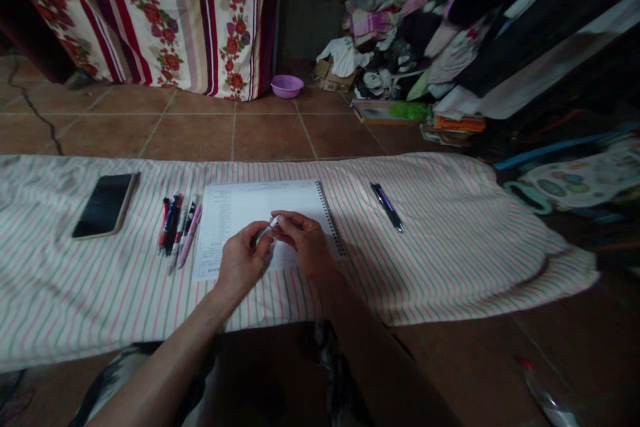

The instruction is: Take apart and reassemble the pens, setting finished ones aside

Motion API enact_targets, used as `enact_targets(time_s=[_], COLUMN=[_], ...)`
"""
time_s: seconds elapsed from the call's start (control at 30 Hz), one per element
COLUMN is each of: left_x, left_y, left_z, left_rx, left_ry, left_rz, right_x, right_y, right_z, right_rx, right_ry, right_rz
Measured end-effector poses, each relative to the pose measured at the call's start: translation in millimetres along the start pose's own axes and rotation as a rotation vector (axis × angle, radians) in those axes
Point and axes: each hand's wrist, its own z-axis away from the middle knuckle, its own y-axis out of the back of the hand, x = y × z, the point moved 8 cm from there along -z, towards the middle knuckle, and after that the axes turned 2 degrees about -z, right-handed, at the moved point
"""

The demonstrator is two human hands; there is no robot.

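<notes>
Over a spiral notebook [273, 197], my left hand [244, 255] pinches one end of a slim pen [267, 231] with a whitish upper part. My right hand [306, 240] has its thumb and fingers closed around the pen's other end. Fingers cover much of the pen, so its full shape is hidden. The notebook lies open on a white page with printed text down its left side, its coil binding to the right. Several pens [181, 230] lie in a bunch left of the notebook. Two dark pens [387, 207] rest side by side to its right.
A smartphone [106, 205] lies at the left of the striped cloth [450, 233]. Beyond the cloth are a tiled floor [195, 127], a floral curtain [145, 20], a purple basin [287, 86] and piled clothes [400, 20]. A clear bottle [547, 393] lies at the lower right.
</notes>
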Motion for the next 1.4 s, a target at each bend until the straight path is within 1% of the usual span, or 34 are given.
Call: enact_targets(time_s=[0.2,0.53,0.9,1.23,1.4], left_x=[-1.4,-6.2,-3.7,-5.7,-0.9], left_y=[0.9,1.5,4.1,2.3,3.4], left_z=[0.5,0.4,0.5,0.7,1.2], left_rx=[0.019,0.043,0.061,0.048,0.045], left_ry=[-0.009,0.003,0.013,0.031,0.017], left_rz=[0.009,0.033,0.048,0.052,0.071], right_x=[-0.3,1.8,0.0,0.0,-0.2], right_y=[-1.4,-2.3,-3.2,-2.2,-0.2], right_z=[0.2,-0.6,0.2,-1.1,-1.3], right_rx=[-0.017,-0.057,-0.051,-0.047,-0.041], right_ry=[-0.014,0.007,-0.009,0.009,0.008], right_rz=[0.011,-0.009,-0.036,-0.014,0.003])
